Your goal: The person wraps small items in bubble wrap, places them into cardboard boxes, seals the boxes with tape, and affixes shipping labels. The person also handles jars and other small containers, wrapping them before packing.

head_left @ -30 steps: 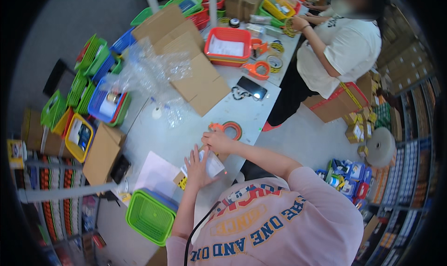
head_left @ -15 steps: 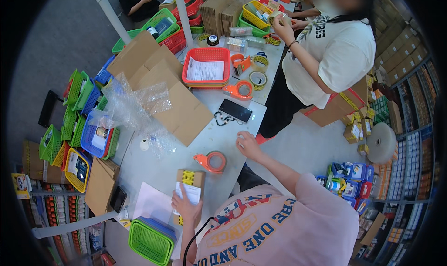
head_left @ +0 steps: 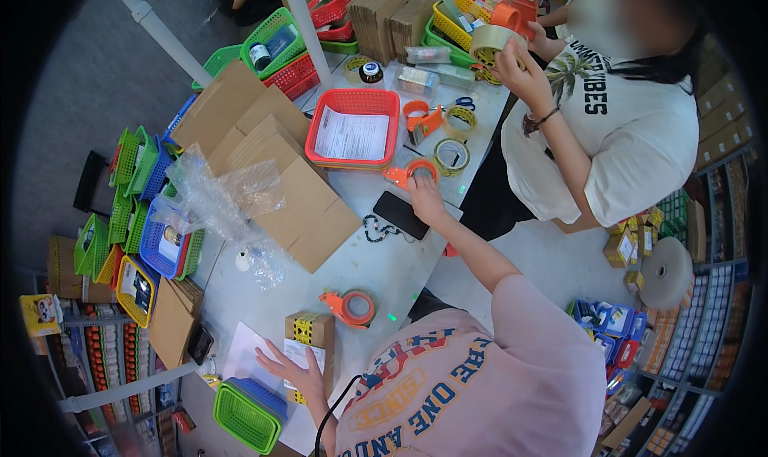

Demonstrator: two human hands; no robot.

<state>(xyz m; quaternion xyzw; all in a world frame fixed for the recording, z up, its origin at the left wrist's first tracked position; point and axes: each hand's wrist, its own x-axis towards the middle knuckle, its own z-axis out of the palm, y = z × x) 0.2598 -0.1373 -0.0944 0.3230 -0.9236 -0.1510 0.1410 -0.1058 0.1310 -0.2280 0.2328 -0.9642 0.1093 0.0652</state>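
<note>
The far orange tape dispenser (head_left: 398,176) is reached by the right hand (head_left: 427,201), though whether it is gripped cannot be told; the left hand (head_left: 299,372) is held open, fingers spread, over the labelled cardboard box (head_left: 323,335) at near left. Just beyond, a second orange tape dispenser (head_left: 347,307) is seen.

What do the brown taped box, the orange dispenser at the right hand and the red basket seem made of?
Taped box: probably cardboard, matte and plain brown. Orange dispenser at the right hand: likely smooth plastic, its colour bright and even; painted metal is possible. Red basket: apparently plastic, slightly glossy, with perforated walls.
</note>
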